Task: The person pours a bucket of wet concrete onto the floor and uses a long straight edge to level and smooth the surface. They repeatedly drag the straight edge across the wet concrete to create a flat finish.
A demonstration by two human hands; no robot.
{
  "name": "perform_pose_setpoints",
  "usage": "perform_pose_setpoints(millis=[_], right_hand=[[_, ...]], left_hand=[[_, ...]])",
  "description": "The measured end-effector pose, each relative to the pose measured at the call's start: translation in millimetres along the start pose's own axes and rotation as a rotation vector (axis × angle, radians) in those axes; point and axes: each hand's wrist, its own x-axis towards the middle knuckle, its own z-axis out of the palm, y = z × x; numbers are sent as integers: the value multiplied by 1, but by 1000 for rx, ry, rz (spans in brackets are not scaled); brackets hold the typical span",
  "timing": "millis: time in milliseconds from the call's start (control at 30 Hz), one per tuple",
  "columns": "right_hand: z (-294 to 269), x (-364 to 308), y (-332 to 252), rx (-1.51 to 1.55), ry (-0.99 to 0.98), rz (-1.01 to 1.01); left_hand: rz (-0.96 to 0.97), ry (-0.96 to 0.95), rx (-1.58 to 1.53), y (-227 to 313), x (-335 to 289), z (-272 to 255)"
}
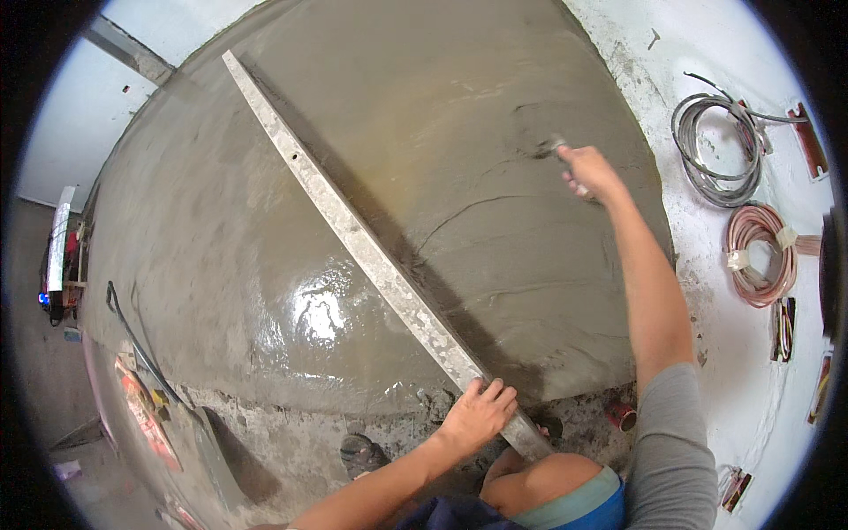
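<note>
A long, straight, cement-spattered screed bar (375,258) slants over the wet grey cement (477,115) from the far left to my knee. My left hand (480,412) is closed over the bar near its close end, fingers wrapped on the edge. My right hand (590,172) reaches out to the far right and grips the handle of a small trowel (551,145). The trowel's blade is smeared with cement and hard to make out against the wet surface. Curved stroke marks run through the cement between the right hand and the bar.
On the right, a grey cable coil (682,146) and a reddish cable coil (738,276) hang by the white wall (707,44). A shovel (215,464) and a torn bag (148,420) lie at the near left. A small red container (621,415) sits by the cement's near edge.
</note>
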Motion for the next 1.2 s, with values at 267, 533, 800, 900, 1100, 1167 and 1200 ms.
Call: perform_pose_setpoints(millis=[267, 533, 800, 900, 1100, 1167, 1200], right_hand=[[83, -76, -19, -322, -354, -116], [122, -165, -20, -810, -373, -621], [65, -170, 1, -919, 10, -533], [28, -157, 27, -927, 179, -484], [-58, -128, 105, -999, 437, -313], [-74, -123, 120, -995, 482, -236], [-77, -118, 127, -987, 502, -196]], left_hand=[[21, 40, 15, 3, 2, 0], [14, 112, -2, 2, -5, -5], [-11, 233, 16, 5, -5, 11], [-12, 271, 27, 4, -8, 8], [-31, 266, 40, 8, -3, 6], [-37, 276, 66, 8, -3, 6], [-40, 277, 81, 8, -3, 7]])
